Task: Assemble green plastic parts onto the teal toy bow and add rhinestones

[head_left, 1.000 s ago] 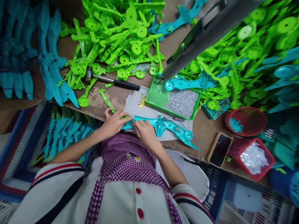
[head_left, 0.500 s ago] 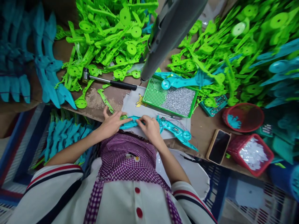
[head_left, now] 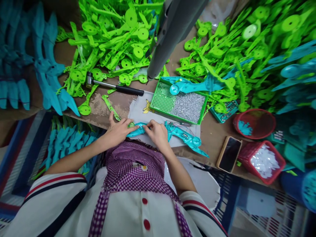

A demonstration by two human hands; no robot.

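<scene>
Crowding the table's (head_left: 212,131) far edge, green plastic parts (head_left: 137,52) lie in big heaps! A long blue piece (head_left: 185,135) lies on a cloth (head_left: 138,108) by the near edge. Above it, a green tray (head_left: 161,98), its right half covered in metal bits (head_left: 187,107). Toward the right edge, a red square basket (head_left: 247,160) heaped with white scraps (head_left: 265,162); behind it, a red round basket (head_left: 264,122) with blue bits (head_left: 244,127). The left hand (head_left: 118,131), fingers spread, presses the blue piece's left end; the right hand's (head_left: 157,133) fingertips bunch just beside, whether gripping I can't tell.
</scene>
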